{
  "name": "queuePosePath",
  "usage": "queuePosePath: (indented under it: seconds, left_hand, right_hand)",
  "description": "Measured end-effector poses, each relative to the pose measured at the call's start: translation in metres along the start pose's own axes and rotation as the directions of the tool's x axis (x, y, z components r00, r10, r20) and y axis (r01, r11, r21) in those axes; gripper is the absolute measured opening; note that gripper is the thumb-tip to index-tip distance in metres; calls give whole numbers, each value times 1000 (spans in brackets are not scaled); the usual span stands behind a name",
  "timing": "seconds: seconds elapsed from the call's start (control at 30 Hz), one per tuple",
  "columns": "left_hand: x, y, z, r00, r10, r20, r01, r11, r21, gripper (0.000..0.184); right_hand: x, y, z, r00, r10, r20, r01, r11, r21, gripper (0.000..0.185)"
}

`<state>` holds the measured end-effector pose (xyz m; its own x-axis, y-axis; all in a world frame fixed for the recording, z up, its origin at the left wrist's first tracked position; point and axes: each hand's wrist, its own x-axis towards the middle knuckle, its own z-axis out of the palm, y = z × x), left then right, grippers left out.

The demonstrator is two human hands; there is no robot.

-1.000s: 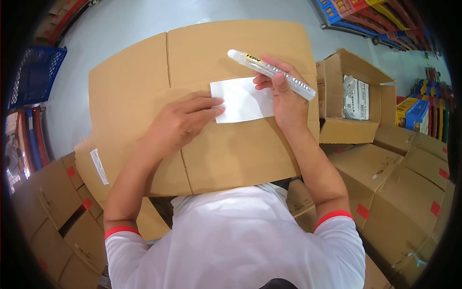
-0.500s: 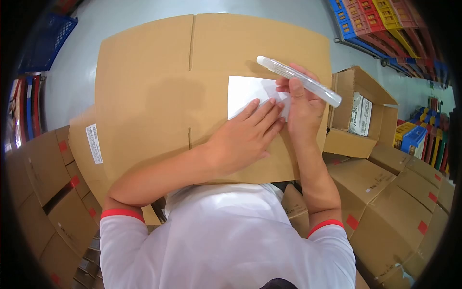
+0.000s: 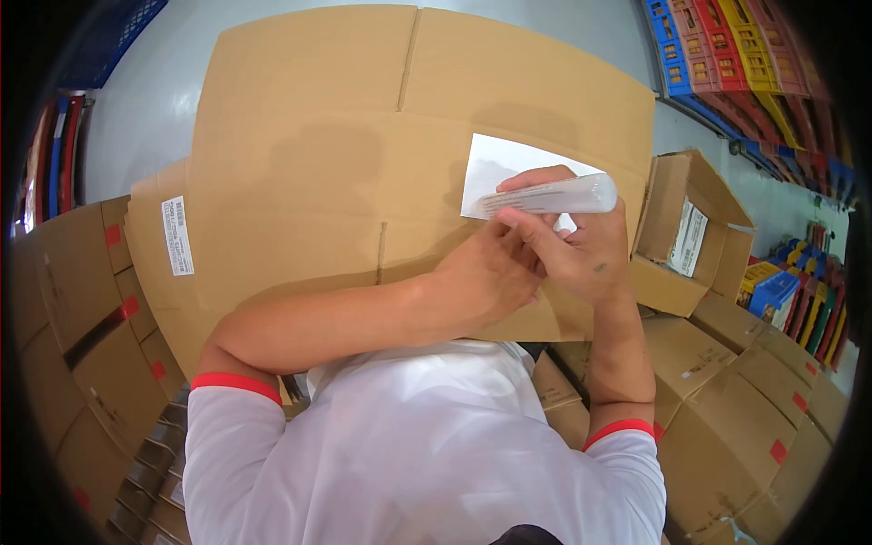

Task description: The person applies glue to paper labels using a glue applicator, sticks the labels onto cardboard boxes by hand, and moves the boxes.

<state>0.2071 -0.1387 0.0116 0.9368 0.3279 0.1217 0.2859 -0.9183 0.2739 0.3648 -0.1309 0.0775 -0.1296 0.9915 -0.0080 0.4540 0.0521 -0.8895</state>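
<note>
The marker is clear, smooth plastic with a glossy barrel. Beneath it, the paper sheet looks smooth and matt. The cardboard panel is matt; the shirt is soft, creased cloth; the floor looks smooth, faintly shiny.

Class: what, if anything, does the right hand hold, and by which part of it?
The right hand holds a clear pen-like tube by its lower part, leaving the wide upper end free.
</note>
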Motion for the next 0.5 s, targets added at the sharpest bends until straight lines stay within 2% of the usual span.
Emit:
queuePosePath:
  seconds: [0.07,0.13,0.17,0.27,0.33,0.37,0.43,0.5]
  left_hand:
    - [1,0,2,1000,-2,-1,2,1000,-25,43]
    - [4,-1,-1,991,-33,133,64,971,-230,41]
    - [4,-1,0,991,-37,131,67,970,-233,41]
    - [2,-2,3,998,3,67,9,986,-168,46]
    - [2,-2,1,997,-10,-82,6,999,-48,38]
    - [2,-2,0,997,-11,-83,7,999,-48,38]
    - [4,-2,-1,1000,10,-21,-7,991,137,55]
    - [5,-2,-2,999,-3,-35,8,990,142,60]
  right_hand:
    - [3,-1,4,1000,-21,24,22,999,-42,13]
    - [6,0,7,998,-32,48,36,994,-99,12]
    - [7,0,8,998,-31,53,36,994,-100,12]
    - [11,0,10,998,-19,55,26,993,-116,12]
    - [15,1,11,1000,-21,-5,20,995,-96,10]
    - [21,4,12,1000,-20,-4,20,995,-96,10]
    - [36,13,13,963,-240,-125,212,956,-200,14]
    - [50,19,11,966,-202,-160,164,961,-224,15]
